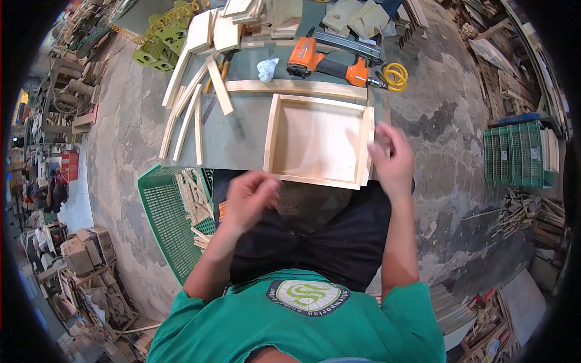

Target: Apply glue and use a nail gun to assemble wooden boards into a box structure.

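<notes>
Box [318,142]: I'm seeing four walls [272,133] standing
Strips [198,124]: lying loose, left of box
Left grip [249,196]: hanging half-curled, hold unclear
Right grip [393,157]: hovering half-open beside box, seemingly empty

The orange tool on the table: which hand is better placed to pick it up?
Probably the right hand: it's beside the right side of the wooden box, nearer the orange tool. The left hand is by the box's near-left corner, farther off.

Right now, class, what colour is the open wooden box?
The wooden box is pale cream, best seen in the head view.
</notes>
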The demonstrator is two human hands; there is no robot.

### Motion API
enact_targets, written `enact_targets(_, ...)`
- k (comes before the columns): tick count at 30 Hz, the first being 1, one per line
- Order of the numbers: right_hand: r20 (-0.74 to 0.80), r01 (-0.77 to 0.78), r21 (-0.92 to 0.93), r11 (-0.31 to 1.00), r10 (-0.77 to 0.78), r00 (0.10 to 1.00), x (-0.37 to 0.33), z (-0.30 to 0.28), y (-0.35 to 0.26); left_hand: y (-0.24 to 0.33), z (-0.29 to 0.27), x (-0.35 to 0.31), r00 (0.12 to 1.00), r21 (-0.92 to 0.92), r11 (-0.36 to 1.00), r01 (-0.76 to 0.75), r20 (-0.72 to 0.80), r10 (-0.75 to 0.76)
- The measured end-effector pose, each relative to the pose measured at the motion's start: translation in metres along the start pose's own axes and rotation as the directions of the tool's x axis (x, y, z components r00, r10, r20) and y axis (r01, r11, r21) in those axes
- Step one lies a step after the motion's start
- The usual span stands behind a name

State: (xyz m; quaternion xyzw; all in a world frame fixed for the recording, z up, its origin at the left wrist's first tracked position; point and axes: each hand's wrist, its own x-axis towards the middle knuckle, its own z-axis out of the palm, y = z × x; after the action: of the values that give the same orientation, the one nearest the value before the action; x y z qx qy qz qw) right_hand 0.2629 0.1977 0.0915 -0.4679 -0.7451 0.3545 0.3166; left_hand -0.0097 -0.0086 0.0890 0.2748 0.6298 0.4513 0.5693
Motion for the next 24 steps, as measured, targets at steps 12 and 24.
enact_targets(12,0.072,0.033,-0.288,0.957,-0.013,0.997,-0.08,0.02,0.035,0.017,-0.017,0.095,0.991,0.425,0.902,-0.074,-0.073,0.116)
enact_targets(24,-0.037,0.039,-0.227,0.973,-0.049,0.998,-0.079,0.022,0.047,0.03,-0.002,0.105,0.98,0.439,0.895,-0.073,-0.135,0.146)
